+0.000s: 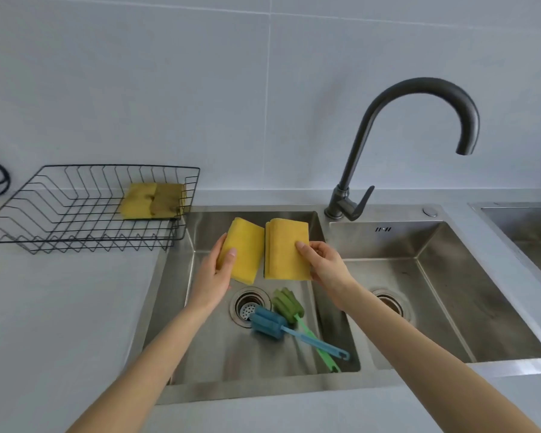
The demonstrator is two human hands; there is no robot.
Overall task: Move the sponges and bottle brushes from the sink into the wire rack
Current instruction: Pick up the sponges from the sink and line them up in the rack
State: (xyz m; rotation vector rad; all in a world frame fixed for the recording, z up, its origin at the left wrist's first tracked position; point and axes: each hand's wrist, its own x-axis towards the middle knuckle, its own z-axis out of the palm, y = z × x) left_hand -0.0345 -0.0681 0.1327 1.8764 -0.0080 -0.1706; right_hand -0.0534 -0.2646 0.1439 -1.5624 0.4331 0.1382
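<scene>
Two hands raised over the left sink basin [200,364], each gripping a yellow sponge. Left hand [214,276] closed round the left sponge [243,250], thumb across its face, fingers behind; sponge tilted, top leaning left. Right hand [327,267] pinching the right sponge [286,248] at its right edge, thumb in front, fingers hidden behind. Sponges side by side, nearly touching along their inner edges, held above the basin's back part. Down in the same basin, two bottle brushes: blue brush [267,322] with its foam head just beside the drain [249,304], handle running right and toward the near wall; green brush [288,304] lying under it, handles crossed. On the counter [53,307] to the left, black wire rack [75,210], with two more yellow sponges [152,200] in its right end. Dark tap [419,98] arching over the right basin.
</scene>
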